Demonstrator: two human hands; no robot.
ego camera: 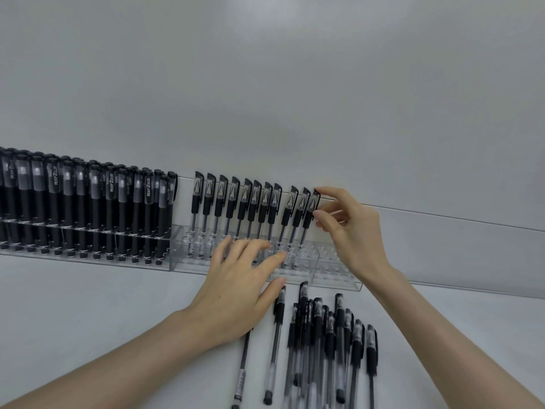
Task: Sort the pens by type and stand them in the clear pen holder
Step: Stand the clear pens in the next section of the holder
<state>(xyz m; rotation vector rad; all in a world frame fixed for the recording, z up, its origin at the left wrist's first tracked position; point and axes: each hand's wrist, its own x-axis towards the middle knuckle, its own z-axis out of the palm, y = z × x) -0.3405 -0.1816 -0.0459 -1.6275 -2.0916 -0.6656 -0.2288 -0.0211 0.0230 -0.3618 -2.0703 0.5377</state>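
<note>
We pinched the upright black-capped clear pen (309, 216) in our right hand (351, 228) over the clear acrylic holder (336, 276), left hand (239, 284) spread.

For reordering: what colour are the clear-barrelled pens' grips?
Black rubber grips on the clear-barrelled pens; head view.

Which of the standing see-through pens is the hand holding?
The last pen at the right end of the row in the clear pen holder. The right hand pinches it near its cap; no other standing pen has fingers round its cap.
</note>
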